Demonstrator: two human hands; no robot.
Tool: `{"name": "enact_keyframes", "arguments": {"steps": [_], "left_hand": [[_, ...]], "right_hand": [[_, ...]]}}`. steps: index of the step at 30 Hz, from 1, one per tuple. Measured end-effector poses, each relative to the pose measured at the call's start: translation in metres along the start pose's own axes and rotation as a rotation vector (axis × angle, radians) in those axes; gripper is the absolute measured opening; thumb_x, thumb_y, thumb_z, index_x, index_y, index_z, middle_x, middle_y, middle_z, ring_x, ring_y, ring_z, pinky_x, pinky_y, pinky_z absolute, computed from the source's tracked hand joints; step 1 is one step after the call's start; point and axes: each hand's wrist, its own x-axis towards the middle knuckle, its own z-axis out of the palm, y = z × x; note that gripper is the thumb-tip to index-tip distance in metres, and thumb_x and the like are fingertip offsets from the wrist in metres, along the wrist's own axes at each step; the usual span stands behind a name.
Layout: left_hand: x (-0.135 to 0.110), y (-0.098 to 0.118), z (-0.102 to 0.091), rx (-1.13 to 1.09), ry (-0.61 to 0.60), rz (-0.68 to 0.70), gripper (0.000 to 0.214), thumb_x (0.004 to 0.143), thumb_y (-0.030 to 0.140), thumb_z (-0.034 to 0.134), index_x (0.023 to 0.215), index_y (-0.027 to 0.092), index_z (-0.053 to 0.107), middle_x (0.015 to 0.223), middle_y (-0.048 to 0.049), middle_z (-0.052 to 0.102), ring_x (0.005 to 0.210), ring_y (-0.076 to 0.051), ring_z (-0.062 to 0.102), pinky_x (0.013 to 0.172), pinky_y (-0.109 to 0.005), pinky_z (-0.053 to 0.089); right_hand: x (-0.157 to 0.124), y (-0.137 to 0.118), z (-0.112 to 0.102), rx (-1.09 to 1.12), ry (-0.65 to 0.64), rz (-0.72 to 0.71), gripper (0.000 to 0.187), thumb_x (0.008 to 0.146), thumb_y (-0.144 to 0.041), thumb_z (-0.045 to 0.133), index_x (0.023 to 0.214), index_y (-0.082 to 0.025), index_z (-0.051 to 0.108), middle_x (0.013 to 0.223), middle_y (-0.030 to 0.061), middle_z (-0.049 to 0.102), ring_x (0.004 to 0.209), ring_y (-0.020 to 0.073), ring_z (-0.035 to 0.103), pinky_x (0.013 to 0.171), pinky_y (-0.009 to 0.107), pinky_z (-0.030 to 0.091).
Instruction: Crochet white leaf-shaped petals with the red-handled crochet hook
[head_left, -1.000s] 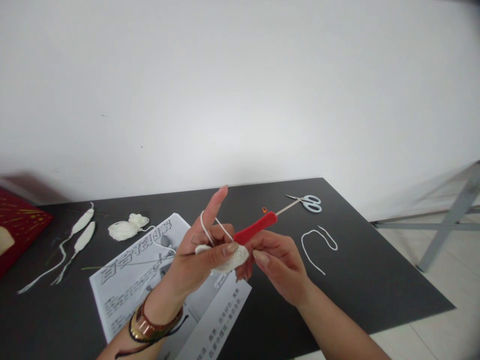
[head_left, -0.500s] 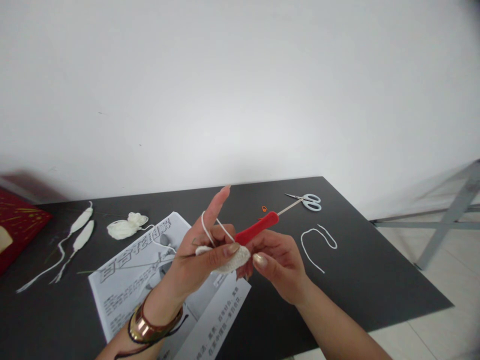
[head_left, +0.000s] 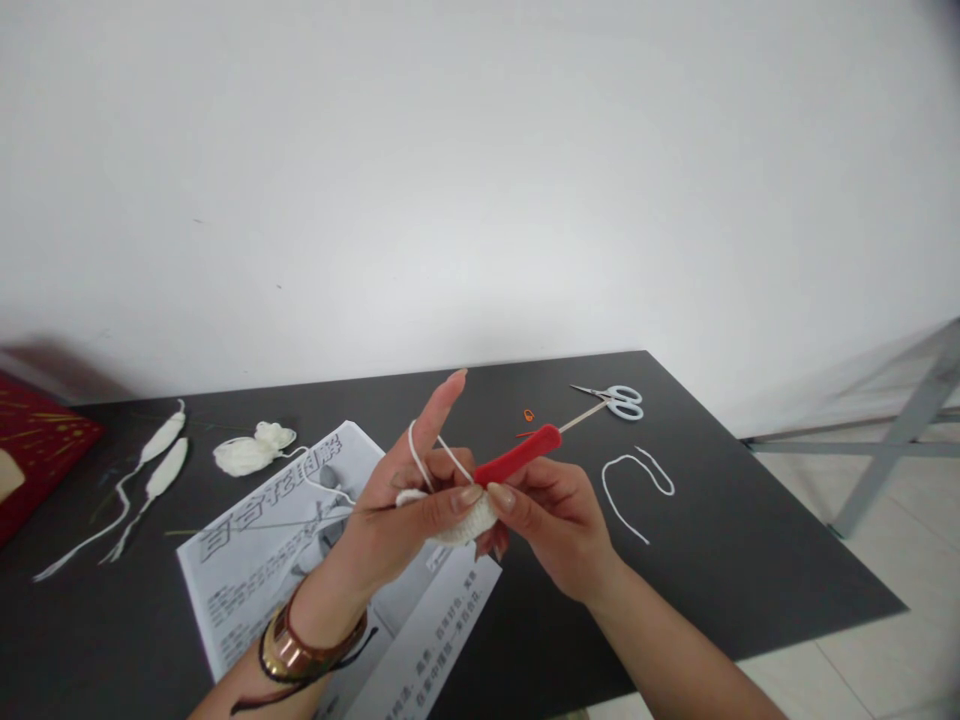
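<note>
The printed sheet is glossy grey-white paper headed in bold black Chinese characters that seem to begin 百合花 (the smaller columns of print are too blurred to read). It lies flat on the matte black table. Above the sheet's right edge, the left hand pinches a small, nubbly white crochet piece between thumb and middle finger. Its index finger points straight up, with a thin white yarn strand looped round it. The right hand, just right of the sheet, is closed on the crochet hook, thumb and fingers gripping its smooth red plastic handle, which slants up and away; the hook's tip is hidden in the work. A metallic bangle and dark cords circle the left wrist, over the sheet's lower part. Beyond the sheet's far corner sits a soft white yarn bundle. Left of the sheet lie 2 slim white crocheted petals with trailing tails. Well right of the sheet are pale-blue-handled scissors, a tiny orange marker and 1 curled loose strand.
</note>
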Motion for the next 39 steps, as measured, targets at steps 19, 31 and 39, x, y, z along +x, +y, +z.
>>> {"name": "enact_keyframes", "arguments": {"steps": [19,31,39], "left_hand": [[0.0011,0.0,0.0028,-0.009,-0.014,-0.011,0.08,0.086,0.014,0.055,0.144,0.045,0.01,0.073,0.0032,0.061,0.062,-0.018,0.065,0.054,-0.03,0.049],[-0.0002,-0.0001,0.0047,-0.025,-0.013,-0.014,0.077,0.086,0.011,0.053,0.143,0.046,0.016,0.073,0.0029,0.061,0.063,-0.018,0.066,0.055,-0.03,0.049],[-0.0002,-0.0009,0.0059,-0.03,0.005,0.011,0.084,0.085,0.011,0.054,0.146,0.042,0.004,0.07,0.0034,0.06,0.062,-0.017,0.065,0.054,-0.028,0.049]], "right_hand": [[-0.0027,0.002,-0.0002,0.012,-0.019,-0.036,0.025,0.082,-0.038,0.064,0.073,-0.015,0.065,0.056,0.0018,0.063,0.047,0.0112,0.058,0.045,0.023,0.047],[-0.0065,-0.0001,-0.0033,-0.047,-0.057,-0.07,0.022,0.086,-0.033,0.059,0.076,-0.014,0.065,0.059,0.0023,0.064,0.051,0.0113,0.058,0.049,0.023,0.046],[-0.0087,-0.0033,-0.0049,-0.114,-0.092,-0.114,0.027,0.091,-0.033,0.051,0.076,-0.015,0.064,0.061,0.0025,0.061,0.056,0.0123,0.056,0.052,0.025,0.044]]}}
